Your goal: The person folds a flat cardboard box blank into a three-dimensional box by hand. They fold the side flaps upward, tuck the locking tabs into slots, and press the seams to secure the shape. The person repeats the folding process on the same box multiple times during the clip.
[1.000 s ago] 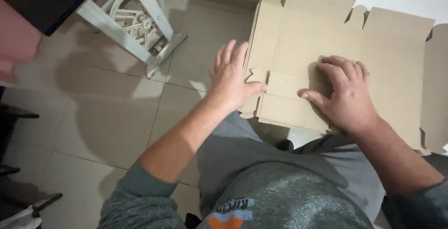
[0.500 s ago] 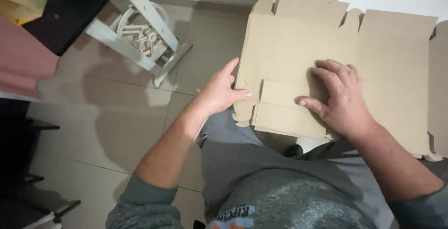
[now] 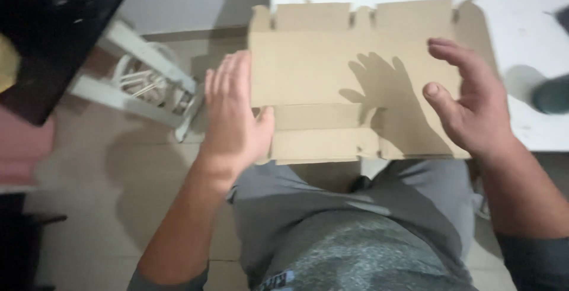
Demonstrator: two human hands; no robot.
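Since the earlier frames both hands have lifted off the cardboard's face and drawn apart to its two ends, and the sheet now lies squarer to the view. At far left a dark slanted board [image 3: 53, 36] and a white frame [image 3: 145, 83] stand over the tiled floor [image 3: 118, 178], which lies open below them. The left hand [image 3: 234, 113] is flat, fingers together, its thumb at the left edge of the flat cardboard box blank [image 3: 332, 72]. The blank rests partly on the white table [image 3: 521, 6], its near folded flaps overhanging the grey-clad lap. The right hand [image 3: 471, 104] hovers spread and loosely curved at the blank's right edge, holding nothing.
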